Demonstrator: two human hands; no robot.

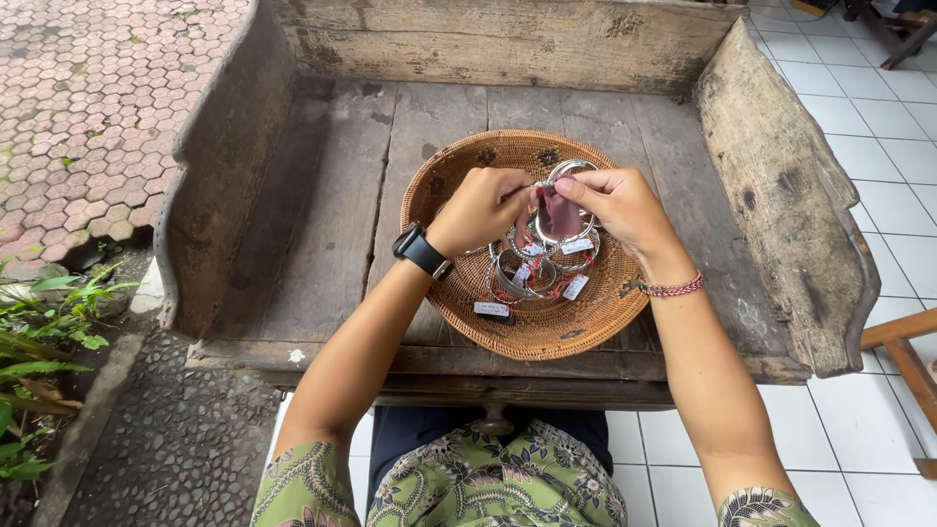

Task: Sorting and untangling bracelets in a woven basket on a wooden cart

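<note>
Silver bangle [564,195] pinched by left hand [478,208] and right hand [617,203], both raised over woven basket [459,166].

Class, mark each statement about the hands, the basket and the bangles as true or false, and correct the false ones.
1. The basket sits on a wooden table. True.
2. The left hand wears a black watch at the wrist. True.
3. The basket holds fruit. False: it holds silver bangles with small tags.
4. The right hand rests on the floor. False: it is raised over the basket, pinching a pink cloth.
5. The right wrist bears a red bracelet. True.
</note>
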